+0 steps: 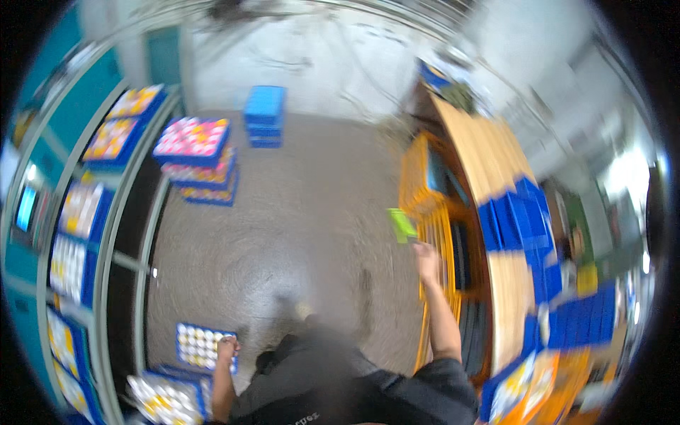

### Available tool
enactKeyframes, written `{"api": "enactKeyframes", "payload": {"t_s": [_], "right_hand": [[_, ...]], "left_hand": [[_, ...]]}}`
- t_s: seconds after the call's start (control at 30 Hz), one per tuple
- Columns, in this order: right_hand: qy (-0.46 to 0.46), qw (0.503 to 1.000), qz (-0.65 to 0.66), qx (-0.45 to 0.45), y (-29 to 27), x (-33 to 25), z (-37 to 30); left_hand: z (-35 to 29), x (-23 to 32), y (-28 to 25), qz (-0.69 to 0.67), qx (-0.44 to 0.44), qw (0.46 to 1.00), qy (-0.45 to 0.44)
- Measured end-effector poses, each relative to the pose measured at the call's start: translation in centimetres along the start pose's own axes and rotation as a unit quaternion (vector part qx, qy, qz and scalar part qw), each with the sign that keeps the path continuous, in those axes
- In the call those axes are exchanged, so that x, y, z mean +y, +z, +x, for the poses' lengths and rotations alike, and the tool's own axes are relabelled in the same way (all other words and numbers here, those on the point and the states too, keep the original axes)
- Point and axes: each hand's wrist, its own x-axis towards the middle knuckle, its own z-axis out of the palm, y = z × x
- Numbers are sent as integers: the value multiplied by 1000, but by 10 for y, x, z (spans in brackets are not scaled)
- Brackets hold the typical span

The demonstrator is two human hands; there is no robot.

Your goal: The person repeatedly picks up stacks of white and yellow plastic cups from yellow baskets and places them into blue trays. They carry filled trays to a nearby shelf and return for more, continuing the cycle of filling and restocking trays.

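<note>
Out to the right, my right hand (426, 261) is closed round the dark end of a bright green, flat, wide-headed tool (401, 225); blur hides its exact kind. The tool is beside the orange racks, above the floor. Low on the left, my left hand (228, 346) has its fingers curled in. It overlaps the right side of a blue tray (180, 343) holding rows of round white pieces. Whether those fingers touch the tray or hold something small does not show.
Left, a teal machine frame (120, 177) carries blue trays of white, yellow and orange pieces. Stacked trays (195, 152) and blue crates (265, 113) stand on the floor ahead. Orange racks (423, 177) line the wooden bench (482, 152), which bears blue bins (516, 218).
</note>
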Motion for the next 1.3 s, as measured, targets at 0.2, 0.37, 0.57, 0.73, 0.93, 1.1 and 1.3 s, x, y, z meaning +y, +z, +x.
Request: {"api": "enactKeyframes", "payload": {"t_s": [0.2, 0.37, 0.57, 0.73, 0.93, 1.1, 1.3], "right_hand": [[-10, 962, 30, 270, -169, 125, 282], [98, 915, -227, 319, -42, 122, 312], [-66, 861, -201, -463, 349, -20, 83], [-101, 639, -44, -762, 554, -218, -105], [-365, 638, -38, -677, 671, -545, -161], [-566, 684, 108, -448, 738, -811, -190], [-661, 640, -64, -387, 847, -980, -232]], "left_hand": [[2, -17, 21, 259, 140, 951, 93], [-27, 13, 17, 100, 249, 962, 60], [-4, -27, -11, 45, 242, 964, -104], [39, -82, -51, -169, 210, 941, -204], [76, -53, -150, -421, 272, 851, -156], [115, 19, -271, -408, 314, 845, -144], [192, 92, -376, -414, 404, 811, -92]]}}
